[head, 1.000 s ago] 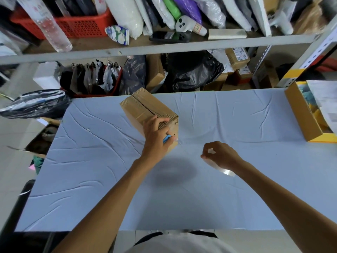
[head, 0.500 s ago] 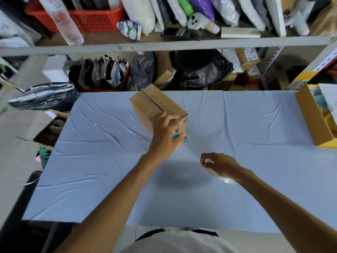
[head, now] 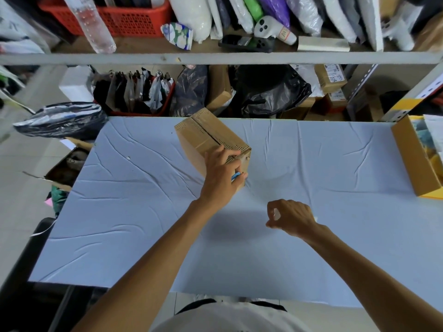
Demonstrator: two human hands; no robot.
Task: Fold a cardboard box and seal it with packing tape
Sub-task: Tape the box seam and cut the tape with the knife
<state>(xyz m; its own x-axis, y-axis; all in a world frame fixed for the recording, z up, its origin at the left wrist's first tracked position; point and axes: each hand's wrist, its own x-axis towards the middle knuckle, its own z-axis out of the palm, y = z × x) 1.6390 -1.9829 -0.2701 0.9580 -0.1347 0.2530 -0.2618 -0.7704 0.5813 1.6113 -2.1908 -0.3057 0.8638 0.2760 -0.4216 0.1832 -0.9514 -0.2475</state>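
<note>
Item: cardboard box (head: 203, 137), brown, flaps shut with the centre seam running along its top face. It sits on the far middle of the table (head: 143, 212), turned at an angle to the table's edge, near corner toward the person.

Left hand (head: 220, 178): on the box's near corner, fingers (head: 227, 153) curled over the top edge and gripping it. A small blue object (head: 236, 176) shows between the lower fingers; what it is cannot be told.

Right hand (head: 293, 218): above the table, near the box's corner but apart from it. Fingers curled tight round packing tape (head: 276, 214), of which only a pale bit shows in the hollow of the fist.

Table: covered in a creased pale blue sheet.

Right edge: open carton (head: 412, 159) with yellow trim, contents unclear.

Left, off the far corner: black plastic bag (head: 60, 119).

Behind: grey metal shelf (head: 215, 58) bearing a red basket (head: 134, 20), a clear plastic bottle (head: 93, 22) and a white handheld device (head: 271, 28). Beneath it, another black bag (head: 271, 92) among small parcels.
</note>
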